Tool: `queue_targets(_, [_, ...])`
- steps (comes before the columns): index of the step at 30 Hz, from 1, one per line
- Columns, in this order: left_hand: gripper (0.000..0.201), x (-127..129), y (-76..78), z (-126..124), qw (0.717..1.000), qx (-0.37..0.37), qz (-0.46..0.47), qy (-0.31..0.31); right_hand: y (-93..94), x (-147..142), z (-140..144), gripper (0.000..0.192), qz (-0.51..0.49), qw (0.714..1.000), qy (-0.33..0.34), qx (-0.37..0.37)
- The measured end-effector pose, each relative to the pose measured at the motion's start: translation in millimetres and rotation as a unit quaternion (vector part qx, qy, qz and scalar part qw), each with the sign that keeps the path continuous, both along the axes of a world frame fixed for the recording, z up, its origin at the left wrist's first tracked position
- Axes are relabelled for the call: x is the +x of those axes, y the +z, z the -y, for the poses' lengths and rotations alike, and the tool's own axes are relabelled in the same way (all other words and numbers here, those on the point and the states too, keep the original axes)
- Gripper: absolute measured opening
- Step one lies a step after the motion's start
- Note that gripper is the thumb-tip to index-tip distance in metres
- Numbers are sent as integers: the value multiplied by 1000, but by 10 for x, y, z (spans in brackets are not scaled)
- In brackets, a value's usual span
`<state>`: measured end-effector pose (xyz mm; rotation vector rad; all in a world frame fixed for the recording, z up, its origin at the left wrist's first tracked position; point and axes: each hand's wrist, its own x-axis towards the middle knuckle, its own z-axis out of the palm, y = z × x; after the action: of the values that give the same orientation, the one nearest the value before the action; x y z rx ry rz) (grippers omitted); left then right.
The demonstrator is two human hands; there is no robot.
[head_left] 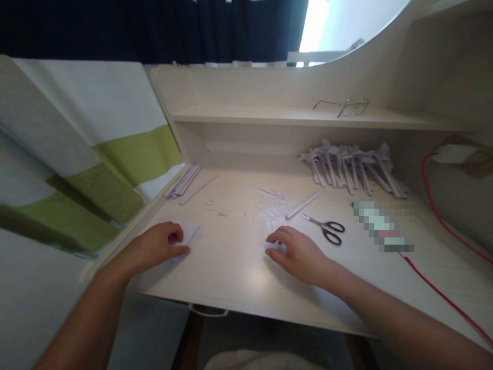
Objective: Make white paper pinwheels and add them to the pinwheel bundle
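**Hands settled on paper at the bench**

Left hand (164,244) is pressed, fingers curled, on a white paper piece (189,232) near the bench (239,277) edge. Right hand (298,252) is laid loosely open over paper scraps (271,203), nothing gripped. Scissors (325,228) lie just beside it. Gathering seems in hand; a firm pinch would be needed next.

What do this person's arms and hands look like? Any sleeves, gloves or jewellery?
Both are bare. The left hand and right hand wear no gloves, and no rings or watch show. Both forearms are uncovered as far as the picture's lower edge, with no sleeve or cuff in view. No markings or bands are visible on either wrist.
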<state>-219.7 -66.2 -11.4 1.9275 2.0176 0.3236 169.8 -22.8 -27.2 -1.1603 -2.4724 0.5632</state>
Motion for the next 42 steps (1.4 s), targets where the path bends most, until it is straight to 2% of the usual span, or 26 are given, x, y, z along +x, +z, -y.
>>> queue_targets(5, [42, -152, -74, 134, 999, 6, 12, -44, -29, -157, 30, 18, 0, 1000, 23, 10])
queue_targets(8, [34, -270, -95, 209, 996, 3, 39, -81, -115, -164, 19, 17, 0, 999, 33, 36])
queue_targets(11, [25, -371, -147, 216, 995, 12, 76, -69, -180, -137, -1, 17, 10, 997, 55, 60])
queue_targets(14, [29, -435, -187, 178, 995, 2, 90, -49, -189, -118, -22, 17, 12, 996, 54, 71])
queue_targets(24, [29, -455, -41, 140, 993, -52, 64, -84, -223, -91, -10, 15, -14, 993, 56, 100])
queue_targets(32, [37, -475, -77, 151, 994, -29, 56, -84, -236, -89, -15, 15, -10, 993, 60, 103])
queue_targets(42, [27, -495, -57, 114, 992, -41, 82, -83, -245, -123, 63, 15, -28, 996, 56, 64])
